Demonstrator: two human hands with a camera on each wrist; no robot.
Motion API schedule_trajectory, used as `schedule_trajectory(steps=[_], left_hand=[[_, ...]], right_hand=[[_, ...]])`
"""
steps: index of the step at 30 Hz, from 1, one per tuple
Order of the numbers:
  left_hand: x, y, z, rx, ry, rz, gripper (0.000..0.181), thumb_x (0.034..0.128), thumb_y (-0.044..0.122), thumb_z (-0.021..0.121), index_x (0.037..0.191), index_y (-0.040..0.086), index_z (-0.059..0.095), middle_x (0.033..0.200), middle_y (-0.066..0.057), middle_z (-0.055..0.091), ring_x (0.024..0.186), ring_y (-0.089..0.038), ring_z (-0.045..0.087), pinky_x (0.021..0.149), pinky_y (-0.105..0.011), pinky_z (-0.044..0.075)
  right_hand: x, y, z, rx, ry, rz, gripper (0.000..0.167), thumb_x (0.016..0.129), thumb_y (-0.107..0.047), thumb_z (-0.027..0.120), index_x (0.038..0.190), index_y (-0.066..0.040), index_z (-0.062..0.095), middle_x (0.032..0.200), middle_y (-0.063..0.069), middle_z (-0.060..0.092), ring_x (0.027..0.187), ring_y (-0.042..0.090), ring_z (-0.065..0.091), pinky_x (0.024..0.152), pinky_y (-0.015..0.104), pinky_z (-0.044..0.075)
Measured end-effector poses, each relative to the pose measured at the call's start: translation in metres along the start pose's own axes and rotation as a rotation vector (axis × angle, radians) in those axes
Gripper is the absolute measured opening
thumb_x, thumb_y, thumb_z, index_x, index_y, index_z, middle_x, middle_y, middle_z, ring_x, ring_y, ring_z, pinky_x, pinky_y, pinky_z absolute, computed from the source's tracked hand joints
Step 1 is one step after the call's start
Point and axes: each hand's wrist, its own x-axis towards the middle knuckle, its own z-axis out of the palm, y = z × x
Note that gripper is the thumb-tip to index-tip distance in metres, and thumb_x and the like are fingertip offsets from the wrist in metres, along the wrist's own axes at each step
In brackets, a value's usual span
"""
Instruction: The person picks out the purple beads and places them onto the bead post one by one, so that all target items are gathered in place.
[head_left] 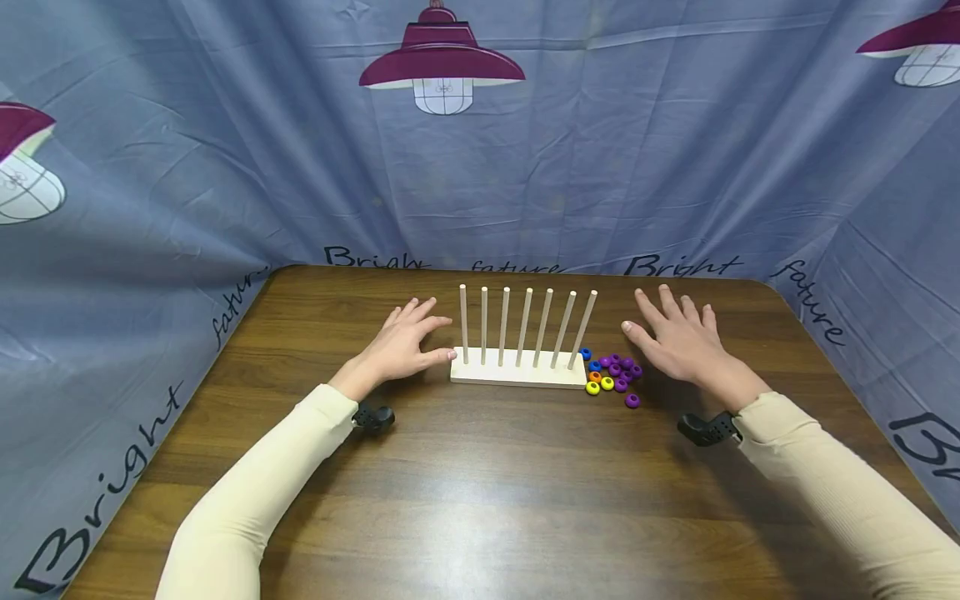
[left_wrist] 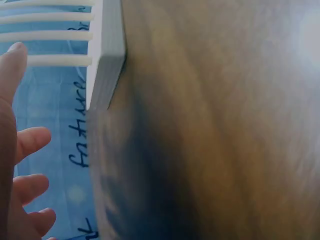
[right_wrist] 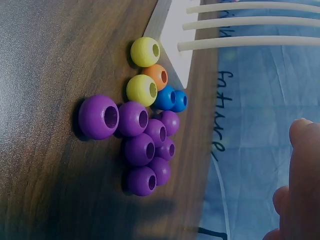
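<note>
The empty, spread right hand (head_left: 681, 343) is being held nearest the holed beads (right_wrist: 129, 120), just to their right; beyond these, the crosswise peg rack (head_left: 517, 377) is being flanked at its left end by the empty, outstretched left hand (head_left: 397, 345).

In front of me I have a brown wood-grain table (head_left: 450, 533) with rounded far corners and a pale patch of glare (head_left: 468, 479) on its top. A creased blue-grey curtain (head_left: 600, 167) stands behind it and along both my sides. On the cloth I see printed dark red lamps (head_left: 442, 62) with white bulbs (head_left: 442, 96), one ahead, one left, one right. Lower down I read black lettering (head_left: 52, 557), including "Bright".
</note>
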Motion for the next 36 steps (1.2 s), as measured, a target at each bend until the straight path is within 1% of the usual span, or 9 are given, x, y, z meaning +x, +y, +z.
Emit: schedule_trajectory(steps=[7,13,21,28,36], left_hand=[[0.001,0.004,0.015,-0.028,0.017,0.001,0.068,0.0849,0.057,0.074,0.138,0.016,0.062,0.164,-0.021,0.034,0.154,-0.049,0.024,0.124,-0.07,0.015],[0.003,0.009,0.024,-0.055,0.02,0.002,0.071,0.0792,0.056,0.08,0.135,0.015,0.064,0.163,-0.02,0.036,0.153,-0.05,0.025,0.124,-0.07,0.016],[0.005,0.015,0.034,-0.094,0.02,0.005,0.077,0.0758,0.054,0.083,0.136,0.01,0.063,0.163,-0.02,0.038,0.153,-0.048,0.026,0.124,-0.069,0.018],[0.007,0.016,0.041,-0.16,-0.002,0.008,0.073,0.0752,0.052,0.084,0.136,0.016,0.063,0.163,-0.021,0.036,0.154,-0.05,0.023,0.124,-0.07,0.013],[0.01,0.014,0.05,-0.193,-0.003,-0.024,0.069,0.0747,0.051,0.084,0.133,0.019,0.065,0.165,-0.02,0.033,0.156,-0.048,0.019,0.126,-0.068,0.009]], right_hand=[[-0.001,0.0,0.001,0.0,0.001,-0.003,0.084,0.103,-0.068,0.017,0.165,-0.012,0.008,0.166,0.035,-0.001,0.147,0.067,0.0,0.114,0.081,-0.005],[-0.002,0.002,0.002,0.009,0.0,-0.004,0.083,0.103,-0.068,0.017,0.165,-0.013,0.008,0.166,0.034,-0.002,0.147,0.067,0.0,0.114,0.081,-0.004],[-0.003,0.004,0.004,0.004,0.005,-0.001,0.083,0.103,-0.068,0.017,0.165,-0.013,0.007,0.166,0.035,-0.001,0.147,0.067,0.002,0.114,0.082,-0.003],[-0.004,0.005,0.004,0.011,0.008,0.002,0.083,0.103,-0.068,0.017,0.165,-0.013,0.008,0.167,0.034,0.0,0.147,0.067,0.003,0.114,0.082,-0.003],[-0.006,0.007,0.004,0.018,0.011,0.006,0.083,0.103,-0.067,0.017,0.165,-0.012,0.008,0.166,0.035,0.001,0.147,0.067,0.003,0.114,0.082,-0.003]])
